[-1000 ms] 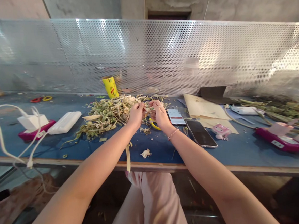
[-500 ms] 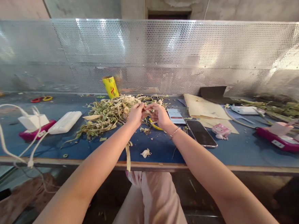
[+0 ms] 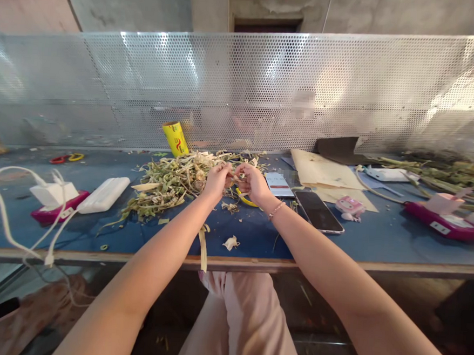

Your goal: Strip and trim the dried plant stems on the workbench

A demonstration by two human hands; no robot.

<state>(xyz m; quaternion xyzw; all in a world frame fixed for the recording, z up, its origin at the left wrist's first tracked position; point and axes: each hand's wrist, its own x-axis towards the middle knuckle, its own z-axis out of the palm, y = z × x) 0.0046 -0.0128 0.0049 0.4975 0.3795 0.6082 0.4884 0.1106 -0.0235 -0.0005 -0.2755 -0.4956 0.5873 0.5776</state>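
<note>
Both hands' fingertips pinched together on one small plant strip (image 3: 234, 177), held just above the blue table (image 3: 378, 241) | left hand (image 3: 216, 180) and right hand (image 3: 254, 182) nearly touching | one heap of strips (image 3: 167, 183) beside left hand | two phones (image 3: 318, 210) right | one yellow tube (image 3: 175, 138) behind.

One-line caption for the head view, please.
Left hand and right hand pinch a plant strip together above a pile of peelings on the blue table.

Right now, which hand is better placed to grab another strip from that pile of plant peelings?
Probably the left hand: it sits right at the edge of the pile, while the right hand is farther off, toward the phones.
</note>
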